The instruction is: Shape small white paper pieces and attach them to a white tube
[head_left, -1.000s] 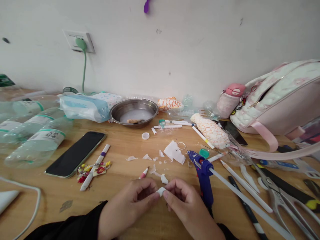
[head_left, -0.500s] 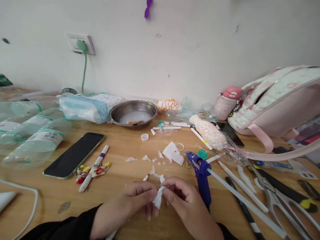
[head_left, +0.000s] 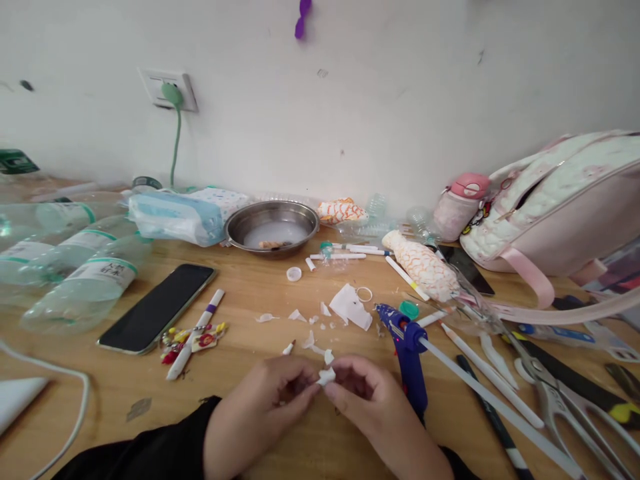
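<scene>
My left hand (head_left: 273, 400) and my right hand (head_left: 373, 403) meet close together over the near part of the table. Between their fingertips they pinch a small white piece of paper (head_left: 327, 377), partly hidden by the fingers. Just beyond the hands lie torn paper scraps (head_left: 311, 340) and a larger torn white sheet (head_left: 351, 307). A marker tip (head_left: 289, 347) pokes out past my left hand. Right of my right hand lies a blue glue gun (head_left: 406, 353), with a long glue stick (head_left: 490, 400) sticking out of its back.
A metal bowl (head_left: 273, 248) with cloudy liquid stands near the wall. At left are a phone (head_left: 157, 310), plastic bottles (head_left: 83, 290) and a beaded charm (head_left: 203, 341). Scissors (head_left: 555, 393), a fish-shaped paper craft (head_left: 423, 265) and a backpack (head_left: 575, 213) occupy the right.
The white paper, hanging longer below the fingers before, now shows as a smaller bunched piece. Both fingertips have shifted slightly. The whole view has moved a little sideways.
</scene>
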Demonstrator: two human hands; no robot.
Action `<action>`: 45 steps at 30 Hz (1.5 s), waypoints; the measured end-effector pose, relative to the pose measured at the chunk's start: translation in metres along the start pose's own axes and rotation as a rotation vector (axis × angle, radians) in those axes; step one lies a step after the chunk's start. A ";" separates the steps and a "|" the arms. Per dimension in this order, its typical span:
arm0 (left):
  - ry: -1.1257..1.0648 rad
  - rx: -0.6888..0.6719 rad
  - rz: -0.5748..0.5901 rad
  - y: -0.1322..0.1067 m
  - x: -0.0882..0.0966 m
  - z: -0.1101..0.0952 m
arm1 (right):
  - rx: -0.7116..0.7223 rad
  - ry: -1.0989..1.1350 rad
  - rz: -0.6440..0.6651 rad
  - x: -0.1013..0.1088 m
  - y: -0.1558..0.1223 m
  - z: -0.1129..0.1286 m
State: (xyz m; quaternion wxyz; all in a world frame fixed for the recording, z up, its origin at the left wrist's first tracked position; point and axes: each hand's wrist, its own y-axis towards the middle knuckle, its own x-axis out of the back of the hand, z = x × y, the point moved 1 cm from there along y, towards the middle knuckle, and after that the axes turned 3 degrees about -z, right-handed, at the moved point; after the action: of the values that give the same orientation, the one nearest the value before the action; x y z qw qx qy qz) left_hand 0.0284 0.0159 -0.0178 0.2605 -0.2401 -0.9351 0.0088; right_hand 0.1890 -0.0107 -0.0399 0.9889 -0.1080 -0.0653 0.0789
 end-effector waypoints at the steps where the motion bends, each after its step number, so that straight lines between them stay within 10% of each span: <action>1: 0.052 -0.024 0.004 0.000 0.000 -0.001 | 0.013 -0.045 -0.011 0.000 0.000 0.000; 14: -0.763 0.390 0.266 0.003 -0.002 0.005 | 0.289 -0.042 -0.047 0.005 0.005 -0.002; 28: 0.091 -0.018 0.008 -0.001 -0.002 0.002 | 0.031 -0.215 -0.100 0.001 0.001 0.004; 45: -0.080 0.042 0.079 0.003 -0.002 -0.002 | 0.005 -0.072 -0.113 0.002 0.002 0.002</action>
State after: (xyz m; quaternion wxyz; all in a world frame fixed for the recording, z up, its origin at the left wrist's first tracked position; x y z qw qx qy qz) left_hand 0.0324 0.0174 -0.0171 0.2273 -0.2709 -0.9341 0.0485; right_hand 0.1899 -0.0083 -0.0385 0.9890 -0.0986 -0.1067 0.0272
